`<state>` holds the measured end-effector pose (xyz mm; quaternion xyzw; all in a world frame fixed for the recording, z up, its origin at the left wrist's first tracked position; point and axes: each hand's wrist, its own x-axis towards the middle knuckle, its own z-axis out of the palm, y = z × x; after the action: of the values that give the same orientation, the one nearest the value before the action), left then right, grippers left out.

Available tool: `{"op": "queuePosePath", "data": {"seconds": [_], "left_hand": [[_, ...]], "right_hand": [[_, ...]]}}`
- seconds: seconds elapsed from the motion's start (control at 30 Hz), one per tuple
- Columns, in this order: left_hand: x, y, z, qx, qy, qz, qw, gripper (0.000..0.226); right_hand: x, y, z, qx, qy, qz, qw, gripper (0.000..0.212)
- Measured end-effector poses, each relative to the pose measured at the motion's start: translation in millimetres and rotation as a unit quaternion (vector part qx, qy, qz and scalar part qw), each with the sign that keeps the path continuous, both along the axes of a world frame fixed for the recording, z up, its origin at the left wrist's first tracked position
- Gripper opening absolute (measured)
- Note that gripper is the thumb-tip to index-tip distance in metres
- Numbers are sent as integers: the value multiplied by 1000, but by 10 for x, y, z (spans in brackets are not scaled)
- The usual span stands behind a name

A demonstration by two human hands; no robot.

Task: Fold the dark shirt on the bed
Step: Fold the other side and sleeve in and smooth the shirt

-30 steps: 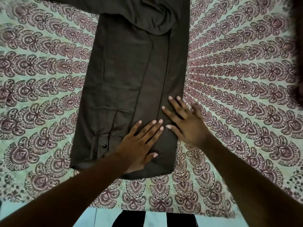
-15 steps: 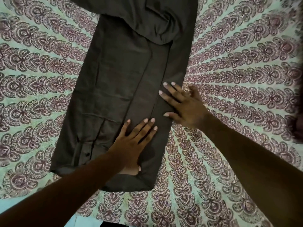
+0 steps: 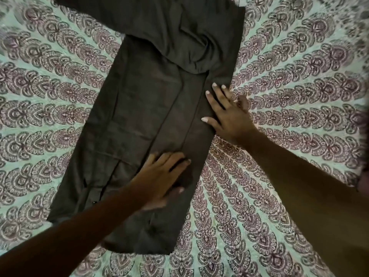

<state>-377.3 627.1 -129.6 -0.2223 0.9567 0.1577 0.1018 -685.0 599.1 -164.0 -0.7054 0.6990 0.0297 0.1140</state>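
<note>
The dark shirt (image 3: 139, 108) ran off the top edge, so its far end and the cloth spread to its upper left were cut short. On its lower part the left grip (image 3: 161, 180) lay flat, fingertips smeared by blur, covering the cloth beneath. The forearm behind it hid a stretch of the shirt's near hem. At the shirt's right edge, the right grip (image 3: 227, 114) had its outer fingers blurred into the bed (image 3: 299, 96) pattern, and the frame's right and bottom edges cut its forearm. A dark dot (image 3: 94, 202) low on the shirt's left side was too small to identify. Far right of the shirt, a pale shape (image 3: 363, 177) at the frame's edge was unreadable.
</note>
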Motion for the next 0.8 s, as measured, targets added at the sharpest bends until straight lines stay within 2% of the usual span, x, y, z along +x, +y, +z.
{"op": "queuePosePath", "data": {"seconds": [0.03, 0.07, 0.17, 0.27, 0.47, 0.8], "left_hand": [[-150, -129, -19, -20, 23, 14, 999, 89], [-307, -285, -25, -35, 22, 27, 999, 97], [-697, -744, -22, -40, -63, 27, 997, 153], [-904, -1007, -35, -21, -138, -12, 990, 173], [-899, -1129, -170, 73, -125, -3, 989, 175], [-922, -1168, -196, 120, -123, -2, 985, 173]], "right_hand": [[-52, -35, -13, 7, -1, 6, 1000, 78], [-117, -92, -18, 9, 0, 10, 1000, 78], [-339, -323, 10, 8, 15, -6, 1000, 82], [-530, -611, 71, 33, 21, -25, 999, 86], [-834, -1107, 208, 84, 35, -61, 994, 83], [-1101, -1943, 332, 117, 34, -107, 987, 84]]}}
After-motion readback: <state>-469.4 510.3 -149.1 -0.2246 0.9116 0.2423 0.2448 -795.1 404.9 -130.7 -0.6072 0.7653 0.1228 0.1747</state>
